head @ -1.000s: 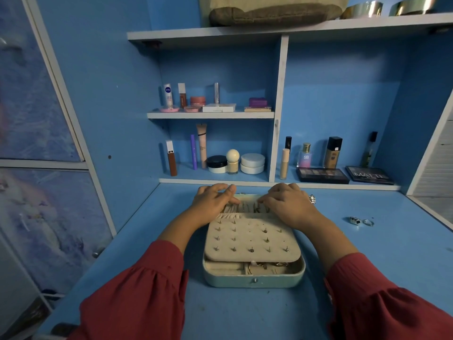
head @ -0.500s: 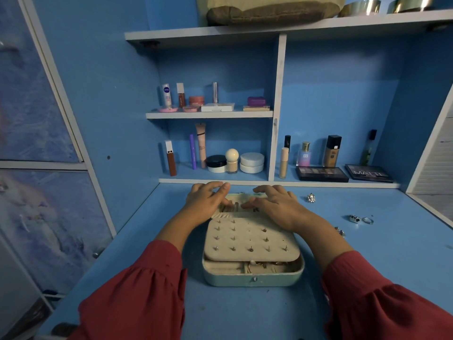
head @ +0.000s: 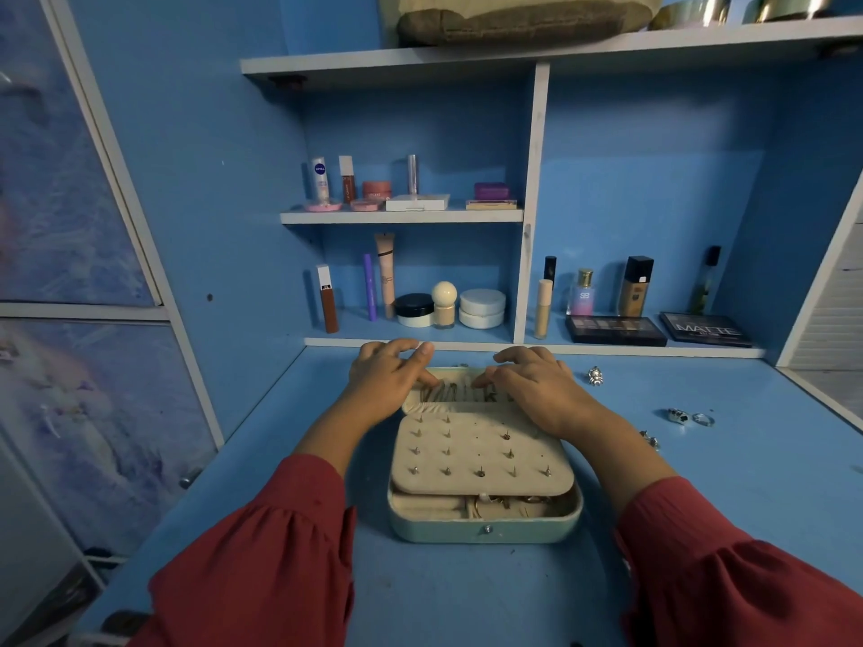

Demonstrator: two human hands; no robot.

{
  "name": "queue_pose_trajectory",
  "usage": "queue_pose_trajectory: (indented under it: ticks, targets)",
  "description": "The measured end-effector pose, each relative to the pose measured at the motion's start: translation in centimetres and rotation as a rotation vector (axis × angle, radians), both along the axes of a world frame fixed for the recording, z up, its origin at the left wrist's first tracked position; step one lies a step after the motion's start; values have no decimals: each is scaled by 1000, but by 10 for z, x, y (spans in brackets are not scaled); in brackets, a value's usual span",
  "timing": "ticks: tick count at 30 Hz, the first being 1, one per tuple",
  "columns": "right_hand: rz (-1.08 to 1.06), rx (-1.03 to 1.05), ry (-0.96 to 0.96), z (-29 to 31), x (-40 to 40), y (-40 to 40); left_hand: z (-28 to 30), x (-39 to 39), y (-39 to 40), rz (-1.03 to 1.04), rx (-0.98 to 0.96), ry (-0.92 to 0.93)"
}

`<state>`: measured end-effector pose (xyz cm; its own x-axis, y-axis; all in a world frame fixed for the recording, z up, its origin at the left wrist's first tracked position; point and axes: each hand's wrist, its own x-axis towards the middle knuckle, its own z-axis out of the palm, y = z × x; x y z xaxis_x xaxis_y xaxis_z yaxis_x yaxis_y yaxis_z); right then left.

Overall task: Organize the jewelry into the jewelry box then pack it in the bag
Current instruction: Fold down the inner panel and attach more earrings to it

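Note:
A pale green jewelry box (head: 485, 530) lies open mid-desk. Its cream earring panel (head: 481, 455), studded with several earrings, is folded over the base. Beyond the panel is a gathered cream pocket (head: 457, 394) holding several pieces. My left hand (head: 390, 382) touches the pocket's left end with its thumb, the other fingers raised. My right hand (head: 537, 389) rests its curved fingers on the pocket's right end. Loose on the desk lie a silver charm (head: 595, 375), two rings (head: 689, 417) and a small piece (head: 651, 438). A beige bag (head: 513, 16) sits on the top shelf.
Cosmetics line the shelves behind the box: tubes, jars (head: 481, 308), bottles and two dark palettes (head: 616, 330). Metal bowls (head: 691, 9) stand beside the bag. A patterned cabinet door (head: 70, 366) runs along the left. The blue desk (head: 467, 595) stretches toward me.
My right hand has slid left along the pocket, uncovering the charm and the small piece by my wrist. My left hand has lifted its fingers and drawn back slightly.

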<state>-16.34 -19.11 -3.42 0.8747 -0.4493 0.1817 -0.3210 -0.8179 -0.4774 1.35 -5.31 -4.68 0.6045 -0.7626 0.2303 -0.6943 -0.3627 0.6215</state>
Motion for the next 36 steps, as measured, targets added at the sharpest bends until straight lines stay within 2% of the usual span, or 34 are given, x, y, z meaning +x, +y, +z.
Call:
queue_pose_trajectory:
  ticks: [9, 13, 16, 22, 28, 36]
  targets:
    - [1, -2, 11, 1, 0, 1, -1, 2, 0, -25, -24, 55]
    - [5, -1, 10, 2, -1, 1, 7, -2, 4, 32, -80, 0]
    - [4, -7, 12, 2, -1, 1, 7, -1, 4, 22, -24, -50]
    - [6, 5, 2, 2, -1, 0, 6, -1, 5, -5, -30, -27]
    - [-63, 374, -210, 11, -8, -5, 15, 4, 15, -46, -141, 134]
    - [-137, 404, -188, 14, -19, -15, 16, 1, 24, -79, -75, 173]
